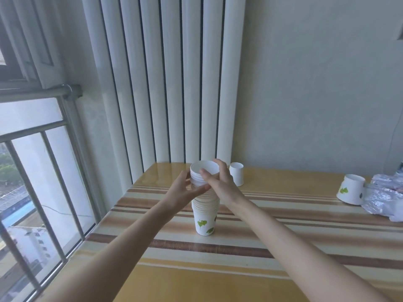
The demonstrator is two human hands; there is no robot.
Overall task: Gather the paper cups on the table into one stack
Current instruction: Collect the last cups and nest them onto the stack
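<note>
Here the stack of paper cups stands upright on the table, towards its left edge. The left hand and right hand both curl round the stack's upper part, one on each side.

Two single cups sit inverted near the far edge: one cup just behind the right hand, another cup well apart at the far right corner, beside crumpled plastic wrap.

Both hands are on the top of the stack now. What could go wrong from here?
1. The stack is tall and both hands, left and right, hold it only near the top, so a push could tip it.
2. Two cups are still loose: one behind the stack, another beside the crumpled plastic, both upside down, needing flipping.
</note>
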